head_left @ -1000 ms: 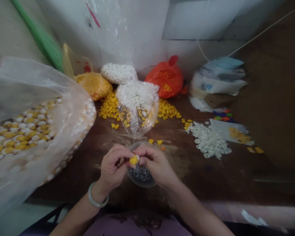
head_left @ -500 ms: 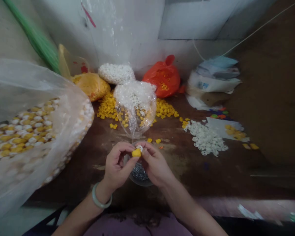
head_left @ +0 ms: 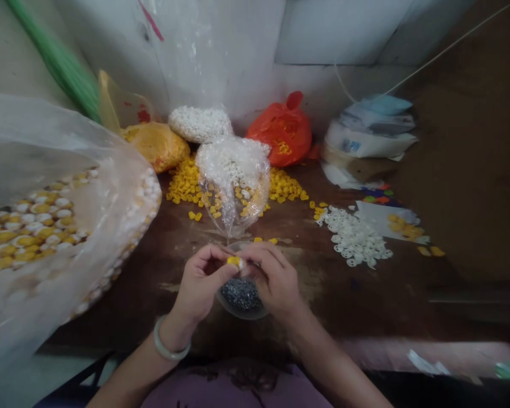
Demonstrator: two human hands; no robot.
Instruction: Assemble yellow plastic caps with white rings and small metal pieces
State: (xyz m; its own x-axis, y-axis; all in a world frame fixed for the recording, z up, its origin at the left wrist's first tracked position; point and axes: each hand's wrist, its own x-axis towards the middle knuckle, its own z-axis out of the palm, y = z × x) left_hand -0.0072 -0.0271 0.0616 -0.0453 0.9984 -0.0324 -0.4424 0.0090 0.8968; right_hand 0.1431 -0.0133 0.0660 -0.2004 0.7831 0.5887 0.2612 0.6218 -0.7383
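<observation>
Between thumb and fingers, my left hand [head_left: 202,283] pinches a small yellow plastic piece [head_left: 233,261]. My right hand [head_left: 274,277] closes on a small white plastic piece [head_left: 242,264] pressed against the yellow one; fingers partly hide both. Just below the hands sits a round bowl [head_left: 249,317] holding small dark metallic bits [head_left: 240,293]. A pale bangle [head_left: 166,343] circles my left wrist.
A large clear bag [head_left: 123,175] of yellow-and-white pieces stands at left. Behind are a yellow pile [head_left: 182,181], a clear bag [head_left: 233,164] of white pieces and a red bag [head_left: 280,133]. White discs [head_left: 357,238] lie at right on the dark table [head_left: 391,306].
My right hand has turned, its fingers now covering more of the white piece. The yellow piece has tilted, and less of it shows. The view has shifted slightly.
</observation>
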